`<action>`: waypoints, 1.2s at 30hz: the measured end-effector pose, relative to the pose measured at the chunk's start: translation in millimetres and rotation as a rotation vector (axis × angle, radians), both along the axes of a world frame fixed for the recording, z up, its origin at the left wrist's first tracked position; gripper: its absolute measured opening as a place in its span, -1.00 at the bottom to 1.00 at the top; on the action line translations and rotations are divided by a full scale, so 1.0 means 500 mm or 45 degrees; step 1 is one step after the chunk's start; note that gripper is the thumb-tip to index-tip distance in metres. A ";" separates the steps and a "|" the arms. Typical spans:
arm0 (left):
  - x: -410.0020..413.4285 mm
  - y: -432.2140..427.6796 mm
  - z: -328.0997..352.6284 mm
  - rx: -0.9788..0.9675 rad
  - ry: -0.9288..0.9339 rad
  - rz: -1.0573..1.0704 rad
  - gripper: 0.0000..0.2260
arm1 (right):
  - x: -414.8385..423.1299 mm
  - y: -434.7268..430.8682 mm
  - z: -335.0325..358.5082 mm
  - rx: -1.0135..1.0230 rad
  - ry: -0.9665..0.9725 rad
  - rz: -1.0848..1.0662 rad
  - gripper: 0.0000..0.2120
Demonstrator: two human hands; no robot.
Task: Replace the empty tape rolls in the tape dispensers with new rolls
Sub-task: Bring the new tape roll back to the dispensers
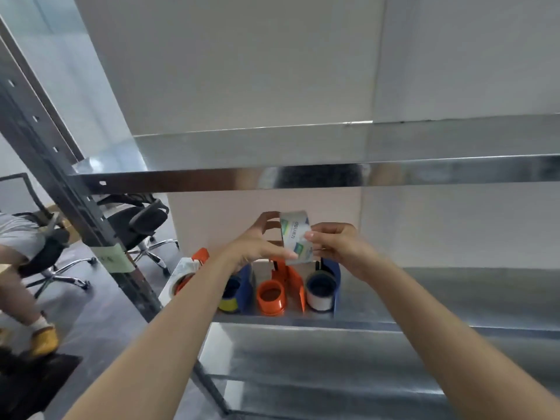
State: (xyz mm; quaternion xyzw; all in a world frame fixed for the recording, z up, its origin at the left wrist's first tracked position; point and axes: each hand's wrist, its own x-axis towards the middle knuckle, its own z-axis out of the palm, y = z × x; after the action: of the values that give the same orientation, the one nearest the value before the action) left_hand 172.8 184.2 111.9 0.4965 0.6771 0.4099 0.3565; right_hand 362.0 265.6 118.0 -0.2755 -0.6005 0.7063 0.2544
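Note:
Both hands hold a new clear tape roll (295,236) with a printed label, raised above the middle shelf. My left hand (257,241) grips its left side and my right hand (339,242) pinches its right edge. Below them on the shelf (394,321) stand several tape dispensers: an orange one (200,259) at the left carrying a clear roll (181,275), a blue one (238,291) with a yellow-edged roll, an orange one (272,297) with a bare orange core, and a blue one (322,291) with a white roll.
A metal shelf (303,174) runs across just above the hands. The rack's upright post (75,207) slants down the left. Black office chairs (136,222) and a seated person's leg (18,280) are on the left. A lower shelf (333,383) lies beneath.

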 end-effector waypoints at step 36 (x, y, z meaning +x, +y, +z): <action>-0.170 0.002 -0.197 -0.702 -0.522 0.283 -0.61 | -0.190 0.017 -0.240 1.288 -0.990 0.795 -0.86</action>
State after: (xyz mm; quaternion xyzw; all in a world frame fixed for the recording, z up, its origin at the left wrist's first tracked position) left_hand 88.0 185.1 13.6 0.2126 0.7264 0.3391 0.5587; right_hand 267.1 274.1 -2.0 -0.1708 -0.9529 0.2314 -0.0960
